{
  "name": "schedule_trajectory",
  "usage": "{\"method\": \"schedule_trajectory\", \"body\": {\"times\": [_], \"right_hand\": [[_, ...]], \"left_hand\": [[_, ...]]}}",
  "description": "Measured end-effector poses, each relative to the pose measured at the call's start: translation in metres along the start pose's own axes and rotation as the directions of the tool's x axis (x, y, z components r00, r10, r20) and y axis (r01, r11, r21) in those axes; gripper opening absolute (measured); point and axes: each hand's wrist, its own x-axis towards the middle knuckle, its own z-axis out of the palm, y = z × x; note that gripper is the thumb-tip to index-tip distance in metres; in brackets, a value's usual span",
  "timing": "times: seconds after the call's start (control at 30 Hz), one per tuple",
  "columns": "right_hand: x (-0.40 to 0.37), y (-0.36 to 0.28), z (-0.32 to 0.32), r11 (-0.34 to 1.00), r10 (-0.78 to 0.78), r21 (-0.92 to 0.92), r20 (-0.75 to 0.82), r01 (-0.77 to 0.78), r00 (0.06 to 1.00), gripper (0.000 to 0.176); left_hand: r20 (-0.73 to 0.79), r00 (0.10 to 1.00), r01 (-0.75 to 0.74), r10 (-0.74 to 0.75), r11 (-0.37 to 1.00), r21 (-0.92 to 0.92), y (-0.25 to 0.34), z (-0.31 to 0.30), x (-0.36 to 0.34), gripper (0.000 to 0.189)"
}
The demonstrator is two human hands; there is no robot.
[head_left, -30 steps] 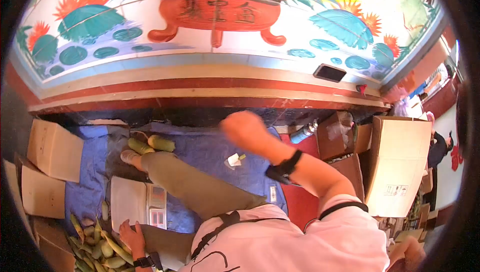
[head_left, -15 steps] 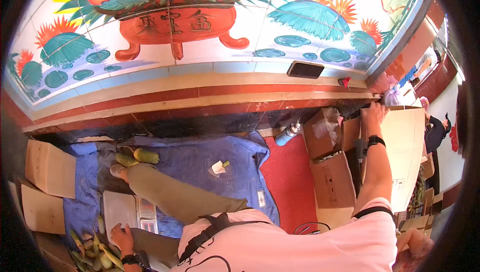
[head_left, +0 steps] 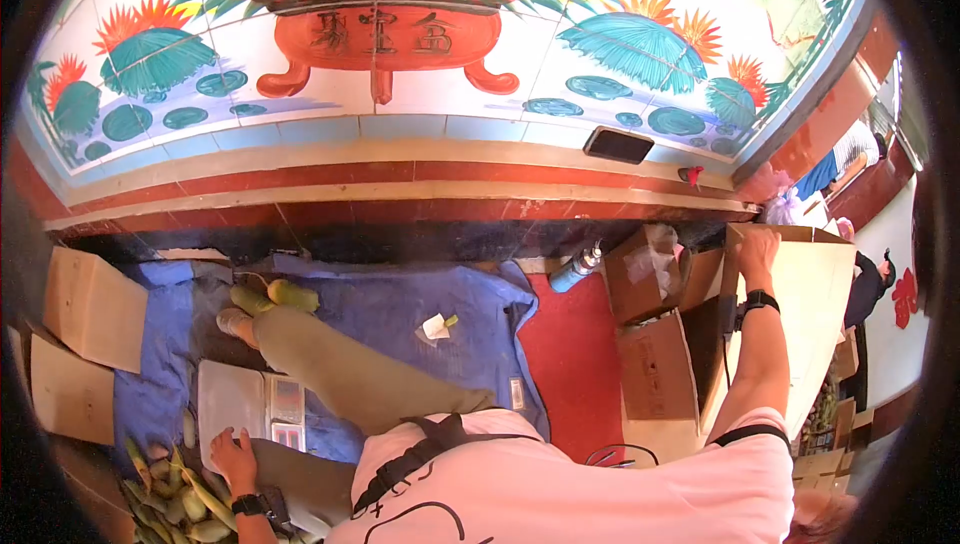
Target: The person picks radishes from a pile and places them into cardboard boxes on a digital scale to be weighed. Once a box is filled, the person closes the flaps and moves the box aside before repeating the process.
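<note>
My right hand (head_left: 757,254) is closed over the top edge of a large tall cardboard box (head_left: 790,304) at the right, fingers curled over the rim. My left hand (head_left: 234,461) is at the lower left, fingers apart and holding nothing. It lies beside my bent knee, at the near edge of a scale with a pale flat platform (head_left: 235,399) and a display panel (head_left: 287,406). Below and left of that hand is a heap of long green and yellowish vegetables (head_left: 180,494), too blurred to name.
Two large green gourd-like fruits (head_left: 290,294) lie by my foot on a blue tarp (head_left: 400,294). Cardboard boxes (head_left: 100,309) stand at left; open cartons (head_left: 655,369) and a blue bottle (head_left: 577,269) are at right. A phone (head_left: 618,145) rests on the wall ledge. Other people (head_left: 855,159) are beyond.
The view has shifted slightly. My right hand stays on the box rim, a little lower in view. My left hand has moved slightly up, beside the scale.
</note>
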Motion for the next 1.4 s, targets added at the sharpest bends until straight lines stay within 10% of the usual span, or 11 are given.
{"method": "schedule_trajectory", "body": {"times": [0.27,1.07,1.3,1.33,1.4], "right_hand": [[-0.017,0.061,-0.047,0.981,-0.067,0.092,-0.662,0.17,0.746,0.014],[-0.013,0.004,-0.287,0.951,0.23,0.303,-0.835,0.069,0.5,0.03],[-0.019,0.007,-0.354,0.877,0.33,0.476,-0.704,0.072,0.629,0.031],[0.0,0.027,-0.343,0.976,0.13,0.194,-0.891,0.104,0.435,0.032],[-0.009,0.019,-0.363,0.886,0.133,0.25,-0.943,0.39,0.304,0.03]], "left_hand": [[0.0,1.0,-0.016,0.016,1.0,-0.018,-0.005,0.002,0.001,0.035],[-0.074,0.994,0.07,-0.078,0.991,-0.115,-0.009,-0.01,-0.017,0.032],[-0.129,0.986,0.088,-0.108,0.984,-0.155,-0.013,-0.005,-0.022,0.032],[-0.143,0.983,0.093,-0.114,0.984,-0.149,-0.014,-0.002,-0.023,0.033],[-0.163,0.978,0.106,-0.127,0.985,-0.133,-0.017,-0.001,-0.024,0.032]]}}
